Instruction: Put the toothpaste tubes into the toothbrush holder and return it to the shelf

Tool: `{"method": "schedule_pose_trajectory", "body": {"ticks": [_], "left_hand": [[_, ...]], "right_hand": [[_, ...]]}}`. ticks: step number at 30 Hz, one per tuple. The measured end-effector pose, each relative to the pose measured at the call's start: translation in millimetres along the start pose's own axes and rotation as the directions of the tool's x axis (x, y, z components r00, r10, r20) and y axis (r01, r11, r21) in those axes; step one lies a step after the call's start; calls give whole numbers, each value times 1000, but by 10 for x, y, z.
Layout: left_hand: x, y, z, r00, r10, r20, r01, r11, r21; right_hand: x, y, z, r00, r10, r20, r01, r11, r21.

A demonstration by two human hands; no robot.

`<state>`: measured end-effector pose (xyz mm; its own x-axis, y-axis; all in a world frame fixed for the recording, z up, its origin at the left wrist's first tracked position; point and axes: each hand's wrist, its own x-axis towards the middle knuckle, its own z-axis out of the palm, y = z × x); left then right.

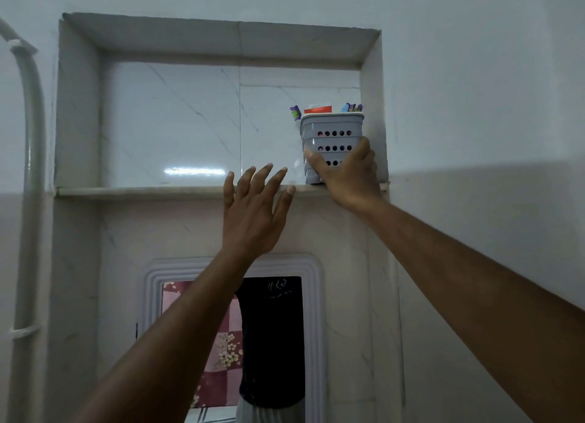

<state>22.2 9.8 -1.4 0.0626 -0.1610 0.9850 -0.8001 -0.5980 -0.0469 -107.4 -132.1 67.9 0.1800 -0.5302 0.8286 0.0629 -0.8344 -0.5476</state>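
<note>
A grey perforated toothbrush holder point(330, 134) stands on the marble shelf point(142, 191) at the niche's right end, close to the side wall. The red and white end of a toothpaste tube point(317, 109) shows above its rim, between toothbrush heads point(295, 112) on the left and more on the right. My right hand point(346, 175) wraps the holder's lower half from the front. My left hand point(253, 213) is raised just left of it, in front of the shelf edge, fingers spread and holding nothing.
The shelf is the floor of a recessed, marble-tiled wall niche point(202, 121). A white pipe point(30, 169) runs down the wall at far left. Below the niche hangs a framed mirror point(234, 343) reflecting a person in dark clothing.
</note>
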Motion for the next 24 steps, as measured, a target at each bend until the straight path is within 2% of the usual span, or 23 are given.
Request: {"method": "schedule_pose_trajectory", "body": {"ticks": [8, 12, 15, 17, 22, 24], "left_hand": [[-6, 33, -16, 1000, -20, -1, 20, 1000, -11], [-25, 57, -50, 1000, -27, 16, 27, 1000, -13], [-20, 59, -71, 999, -34, 34, 35, 999, -27], [-10, 50, -78, 999, -34, 41, 36, 999, -38], [-82, 35, -68, 1000, -8, 28, 10, 998, -64], [-61, 26, -88, 999, -8, 48, 12, 996, -86]], "right_hand": [[55, 54, -85, 980, 7, 199, 15, 994, -109], [60, 40, -110, 974, 20, 226, 12, 990, -138], [19, 27, -123, 982, 16, 191, 4, 995, -105], [-42, 67, -135, 993, -8, 114, 20, 994, -110], [-329, 315, -185, 984, -172, -34, 170, 983, -62], [-439, 310, -225, 979, -185, -86, 180, 982, -60]]}}
